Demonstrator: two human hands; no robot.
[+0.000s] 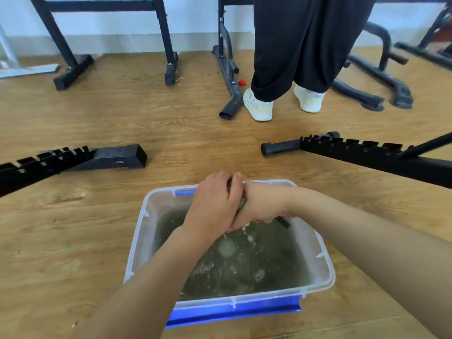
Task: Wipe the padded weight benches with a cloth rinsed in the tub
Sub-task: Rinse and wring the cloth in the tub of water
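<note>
A clear plastic tub (pixel 140 231) with blue clip handles stands on the wooden floor, holding murky, bubbly water (pixel 244 265). Above its far half my left hand (pixel 212 204) and my right hand (pixel 261 204) are pressed together, both shut on a dark cloth (pixel 283 221). Most of the cloth is hidden in my fists; a dark meshed end pokes out under my right hand and a strip shows between the hands. Drops fall from the hands into the water. No bench pad is in view.
Black notched bench frame bars lie on the floor at left (pixel 73 160) and right (pixel 367 152) of the tub. Another person in black trousers and white shoes (pixel 259 106) stands beyond. More black equipment legs (pixel 227 77) line the far wall.
</note>
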